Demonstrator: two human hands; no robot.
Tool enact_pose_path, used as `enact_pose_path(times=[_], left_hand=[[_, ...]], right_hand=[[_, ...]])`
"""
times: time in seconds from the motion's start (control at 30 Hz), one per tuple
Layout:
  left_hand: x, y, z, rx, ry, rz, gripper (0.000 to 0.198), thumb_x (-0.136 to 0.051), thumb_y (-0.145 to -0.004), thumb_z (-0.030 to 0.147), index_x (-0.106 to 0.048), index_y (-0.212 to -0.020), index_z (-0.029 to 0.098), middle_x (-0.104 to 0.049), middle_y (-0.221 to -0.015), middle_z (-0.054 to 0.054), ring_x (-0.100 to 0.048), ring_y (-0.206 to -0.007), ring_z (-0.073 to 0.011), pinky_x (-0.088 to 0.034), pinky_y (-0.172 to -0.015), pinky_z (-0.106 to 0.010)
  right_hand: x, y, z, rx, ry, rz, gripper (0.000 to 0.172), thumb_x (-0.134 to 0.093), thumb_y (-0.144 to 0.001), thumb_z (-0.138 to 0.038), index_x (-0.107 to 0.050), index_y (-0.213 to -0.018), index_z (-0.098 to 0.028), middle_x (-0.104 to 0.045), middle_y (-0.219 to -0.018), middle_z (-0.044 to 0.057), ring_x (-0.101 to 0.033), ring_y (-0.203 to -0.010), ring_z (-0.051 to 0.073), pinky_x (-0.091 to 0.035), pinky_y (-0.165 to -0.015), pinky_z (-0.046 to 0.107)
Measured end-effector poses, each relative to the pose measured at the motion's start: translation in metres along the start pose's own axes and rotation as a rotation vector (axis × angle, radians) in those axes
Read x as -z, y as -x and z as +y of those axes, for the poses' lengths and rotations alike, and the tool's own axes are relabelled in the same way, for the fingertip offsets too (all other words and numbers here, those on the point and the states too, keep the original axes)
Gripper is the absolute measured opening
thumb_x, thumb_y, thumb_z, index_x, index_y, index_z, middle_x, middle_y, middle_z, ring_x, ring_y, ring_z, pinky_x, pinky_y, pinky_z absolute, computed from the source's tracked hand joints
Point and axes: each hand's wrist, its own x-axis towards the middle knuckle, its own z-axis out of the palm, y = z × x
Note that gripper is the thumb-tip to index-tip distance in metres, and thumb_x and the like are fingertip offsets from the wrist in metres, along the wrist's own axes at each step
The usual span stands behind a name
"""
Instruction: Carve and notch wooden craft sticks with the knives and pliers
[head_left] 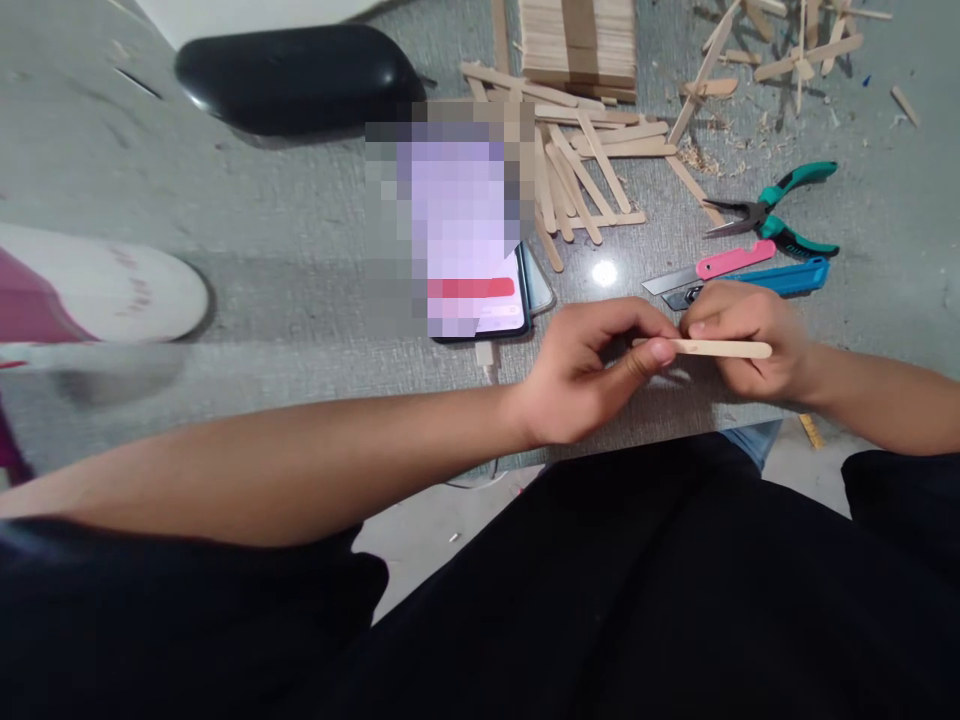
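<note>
Left hand [581, 370] and right hand [750, 340] both hold one flat wooden craft stick [720, 348]. The left thumb and fingers pinch its left end. The right hand is curled around the middle, and the rounded right end pokes out past it. The stick lies level, up off the grey surface [285, 230], just above the person's dark lap.

Just behind the right hand lie a pink utility knife [731, 262] with its blade out and a blue utility knife [784, 278]. A little further back are pliers [780, 215] with green handles. A loose heap of sticks [585, 170] sits behind the left hand, with a neat stack of sticks [577, 40] beyond it. Wood shavings [705, 155] and a small stick frame [780, 40] are at the top right. A phone [495, 310] lies just left of the left hand. A black case [300, 75] sits further back, and something white [112, 290], too blurry to name, is at the far left.

I think the stick could snap, because it is thin and both hands grip it close together. It could also slip out of the fingertips. The bare blade is very near the right knuckles, so a quick push back could cut them.
</note>
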Motion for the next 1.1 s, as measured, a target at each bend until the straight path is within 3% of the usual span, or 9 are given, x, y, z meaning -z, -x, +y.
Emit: enact_pose_path(times=[0.13,0.23,0.3,0.43,0.63,0.87,1.1], left_hand=[[-0.002,-0.002,0.002,0.112,0.125,-0.102,0.05,-0.072,-0.113,0.06,-0.075,-0.086,0.018,-0.072,-0.074,-0.002,-0.066,-0.07,-0.0132,-0.051,-0.066,-0.025],[-0.003,-0.002,0.001,0.169,0.2,-0.15,0.055,-0.069,-0.113,0.065,-0.074,-0.086,0.018,-0.061,-0.064,0.003,-0.055,-0.057,-0.0106,-0.042,-0.055,-0.024],[-0.002,-0.003,0.0,0.171,0.23,-0.186,0.052,-0.07,-0.114,0.062,-0.073,-0.087,0.018,-0.056,-0.06,0.005,-0.047,-0.051,-0.0091,-0.037,-0.05,-0.024],[0.001,-0.005,0.001,0.122,0.207,-0.253,0.057,-0.068,-0.115,0.06,-0.063,-0.075,0.02,-0.058,-0.061,0.003,-0.048,-0.052,-0.0092,-0.039,-0.051,-0.024],[0.0,-0.001,-0.001,0.129,0.142,-0.222,0.048,-0.07,-0.114,0.052,-0.063,-0.077,0.022,-0.055,-0.058,0.005,-0.045,-0.051,-0.0101,-0.038,-0.05,-0.025],[0.0,-0.002,0.0,0.087,0.133,-0.212,0.029,-0.063,-0.104,0.015,-0.063,-0.075,0.022,-0.055,-0.057,0.007,-0.047,-0.052,-0.009,-0.043,-0.058,-0.022],[-0.001,-0.003,0.003,0.157,0.121,-0.185,0.028,-0.066,-0.102,0.021,-0.064,-0.074,0.022,-0.053,-0.057,0.006,-0.051,-0.058,-0.0114,-0.045,-0.06,-0.024]], right_hand=[[0.003,-0.002,-0.003,0.034,0.069,-0.044,0.01,-0.053,-0.12,-0.03,-0.063,-0.122,-0.028,-0.078,-0.103,0.002,-0.077,-0.091,0.013,-0.057,-0.072,0.028],[0.004,-0.004,-0.006,0.08,0.121,-0.046,0.004,-0.057,-0.119,-0.027,-0.061,-0.12,-0.026,-0.078,-0.103,0.002,-0.075,-0.089,0.013,-0.059,-0.074,0.027],[0.003,-0.005,-0.008,0.122,0.158,-0.015,0.002,-0.061,-0.117,-0.027,-0.06,-0.117,-0.025,-0.077,-0.101,0.002,-0.073,-0.086,0.012,-0.06,-0.075,0.027],[0.001,-0.006,-0.014,0.176,0.236,0.004,0.006,-0.063,-0.114,-0.022,-0.059,-0.114,-0.026,-0.078,-0.099,0.002,-0.07,-0.081,0.012,-0.059,-0.073,0.026],[-0.002,-0.008,-0.022,0.193,0.308,0.033,0.006,-0.064,-0.113,-0.021,-0.059,-0.112,-0.025,-0.081,-0.099,0.001,-0.074,-0.08,0.012,-0.055,-0.067,0.027],[0.0,-0.012,-0.023,0.253,0.354,0.007,0.013,-0.063,-0.11,-0.013,-0.057,-0.107,-0.024,-0.08,-0.097,-0.001,-0.068,-0.077,0.011,-0.054,-0.066,0.027],[0.001,-0.012,-0.027,0.265,0.418,0.019,0.009,-0.059,-0.112,-0.016,-0.059,-0.107,-0.023,-0.076,-0.097,0.0,-0.065,-0.077,0.012,-0.052,-0.064,0.029]])
